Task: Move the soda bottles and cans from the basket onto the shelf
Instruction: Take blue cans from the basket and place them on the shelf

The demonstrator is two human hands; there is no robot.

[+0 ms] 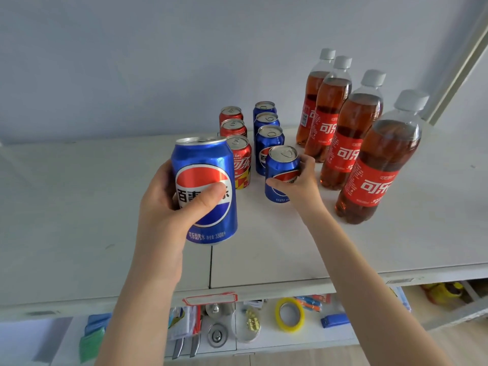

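The blue aluminium drink can (204, 159) gripped in the left hand (161, 207) is showing the Pepsi globe with 百事, the thumb covering the rest, and 可乐型汽水 and 330 along its foot. The second blue aluminium can (281, 166), held in the right hand (299, 186), is showing part of that globe. Between the hands, a red aluminium can (241, 161) is carrying white 可乐 and "CUP". Right of the right hand, the clear plastic cola bottles (369, 186) are displaying 可乐 on red labels.

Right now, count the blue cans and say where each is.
5. One blue can is in the left hand, raised over the shelf. The right hand grips the front can of the blue row; behind it stand the second can, third can and rear can. None looks hidden.
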